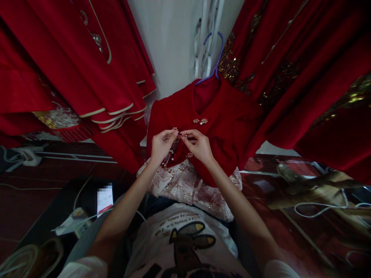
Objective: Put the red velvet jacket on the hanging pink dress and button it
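Note:
A red jacket (228, 100) hangs by its neck from a purple hanger (215, 71) and spreads out in front of me. My left hand (163, 146) is closed in a pinch on one side of a beaded clasp (180, 136) at the jacket's front opening. Opposite it, my right hand (197, 146) pinches the clasp's other side, with the fingertips of both hands almost touching. A beaded tassel (172, 151) dangles below my left fingers. Higher up sits another beaded clasp (200, 121), and a smaller ornament (189, 155) shows under my right hand. Pale pink patterned fabric (185, 179) lies beneath the jacket.
Red garments with pale trim (87, 77) hang at the left; more with gold sequins (290, 77) hang at the right. A lit phone (104, 199) and a power strip (82, 223) lie left of my lap. Wooden pieces (313, 189) and a white cable (319, 204) are at the right.

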`<state>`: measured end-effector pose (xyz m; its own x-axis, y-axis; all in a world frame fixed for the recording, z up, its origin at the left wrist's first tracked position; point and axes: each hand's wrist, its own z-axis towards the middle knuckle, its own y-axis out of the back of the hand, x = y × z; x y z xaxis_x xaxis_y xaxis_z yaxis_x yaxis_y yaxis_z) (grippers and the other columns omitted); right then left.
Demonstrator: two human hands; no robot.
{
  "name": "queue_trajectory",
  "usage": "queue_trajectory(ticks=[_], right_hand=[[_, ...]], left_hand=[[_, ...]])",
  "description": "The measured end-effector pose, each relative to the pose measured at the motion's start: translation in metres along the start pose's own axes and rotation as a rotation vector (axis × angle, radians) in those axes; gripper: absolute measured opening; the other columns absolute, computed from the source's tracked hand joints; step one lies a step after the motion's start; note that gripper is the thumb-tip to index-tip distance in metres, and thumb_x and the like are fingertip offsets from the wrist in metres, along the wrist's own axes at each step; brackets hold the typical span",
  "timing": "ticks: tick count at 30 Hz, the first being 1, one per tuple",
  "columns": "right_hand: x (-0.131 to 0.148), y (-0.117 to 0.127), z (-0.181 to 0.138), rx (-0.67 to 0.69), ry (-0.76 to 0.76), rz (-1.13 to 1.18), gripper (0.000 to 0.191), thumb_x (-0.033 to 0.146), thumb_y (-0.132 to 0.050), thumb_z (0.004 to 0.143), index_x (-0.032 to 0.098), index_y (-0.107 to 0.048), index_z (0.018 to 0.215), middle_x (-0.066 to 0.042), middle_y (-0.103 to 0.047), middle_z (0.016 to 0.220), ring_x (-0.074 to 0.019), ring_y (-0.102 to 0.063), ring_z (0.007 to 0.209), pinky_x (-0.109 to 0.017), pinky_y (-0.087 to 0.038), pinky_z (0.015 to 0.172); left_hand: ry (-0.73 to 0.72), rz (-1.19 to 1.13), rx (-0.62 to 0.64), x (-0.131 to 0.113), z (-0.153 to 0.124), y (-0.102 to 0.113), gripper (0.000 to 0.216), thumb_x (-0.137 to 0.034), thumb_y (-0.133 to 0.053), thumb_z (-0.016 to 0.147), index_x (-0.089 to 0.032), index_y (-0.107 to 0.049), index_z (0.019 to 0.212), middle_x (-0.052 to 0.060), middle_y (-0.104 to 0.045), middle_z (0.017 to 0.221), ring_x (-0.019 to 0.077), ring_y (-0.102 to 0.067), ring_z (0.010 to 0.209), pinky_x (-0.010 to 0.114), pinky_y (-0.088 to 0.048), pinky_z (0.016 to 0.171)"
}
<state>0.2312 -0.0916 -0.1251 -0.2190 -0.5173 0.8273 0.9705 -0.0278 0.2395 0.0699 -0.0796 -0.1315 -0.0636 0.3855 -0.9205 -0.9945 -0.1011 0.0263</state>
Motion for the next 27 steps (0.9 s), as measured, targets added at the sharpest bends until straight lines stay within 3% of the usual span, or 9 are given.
queue_trajectory(ticks=[7, 17, 27], right_hand=[[-0.001, -0.009, 0.005, -0.112, -0.021, 0.053, 0.017, 0.032, -0.064, 0.086, 0.022, -0.072, 0.096, -0.003, -0.075, 0.098, -0.0154, -0.072, 0.086, -0.027, -0.06, 0.075], [0.008, -0.018, 0.012, -0.182, -0.026, 0.113, 0.014, 0.031, -0.066, 0.084, 0.021, -0.073, 0.091, -0.002, -0.076, 0.093, -0.0161, -0.073, 0.085, -0.028, -0.06, 0.077], [0.003, -0.024, 0.013, -0.216, -0.005, 0.135, 0.011, 0.027, -0.064, 0.085, 0.021, -0.072, 0.088, -0.002, -0.075, 0.09, -0.0155, -0.073, 0.082, -0.027, -0.06, 0.075]], left_hand=[[0.057, -0.073, -0.016, -0.006, 0.002, 0.001, 0.038, -0.048, -0.074, 0.075, -0.012, -0.075, 0.088, 0.008, -0.077, 0.086, 0.0163, -0.072, 0.075, 0.03, -0.058, 0.078], [0.024, -0.037, -0.014, -0.007, 0.005, 0.004, 0.028, -0.03, -0.079, 0.068, -0.012, -0.076, 0.089, 0.008, -0.077, 0.088, 0.0163, -0.072, 0.078, 0.031, -0.059, 0.081], [-0.105, 0.207, -0.002, -0.009, 0.003, 0.007, 0.022, -0.025, -0.071, 0.074, -0.014, -0.075, 0.093, 0.007, -0.077, 0.089, 0.0171, -0.074, 0.078, 0.032, -0.062, 0.079]])
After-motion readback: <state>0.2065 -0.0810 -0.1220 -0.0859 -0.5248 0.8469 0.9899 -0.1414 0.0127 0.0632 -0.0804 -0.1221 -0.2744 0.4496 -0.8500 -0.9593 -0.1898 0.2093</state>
